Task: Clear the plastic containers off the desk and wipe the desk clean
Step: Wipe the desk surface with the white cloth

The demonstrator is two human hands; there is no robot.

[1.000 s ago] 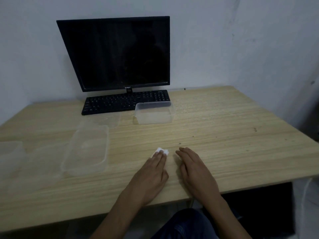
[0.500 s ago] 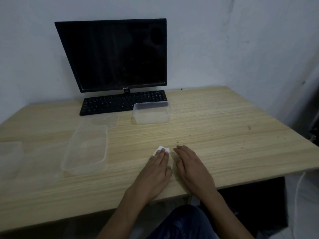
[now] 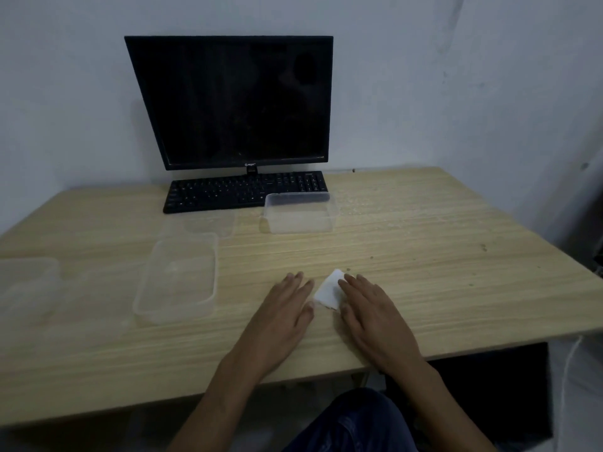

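White tissue (image 3: 329, 290) lies between flat, empty left hand (image 3: 283, 316) and right hand (image 3: 375, 316) near desk (image 3: 424, 230) edge.

Dim, murky light; soft focus, wide-angle bowing at edges.

The desk (image 3: 424, 230) is pale yellowish wood with fine straight grain lines running across it and a few small dark specks. The monitor (image 3: 235, 102) is black, its screen dark, and the keyboard (image 3: 241, 192) below it is black too. The containers (image 3: 177, 282) (image 3: 298, 213) (image 3: 26, 285) are clear, colourless plastic, so the wood shows through them. The small folded tissue (image 3: 328, 290) is white. The wall (image 3: 456, 76) is a dull grey-white. The trousers (image 3: 352, 425) are dark blue.
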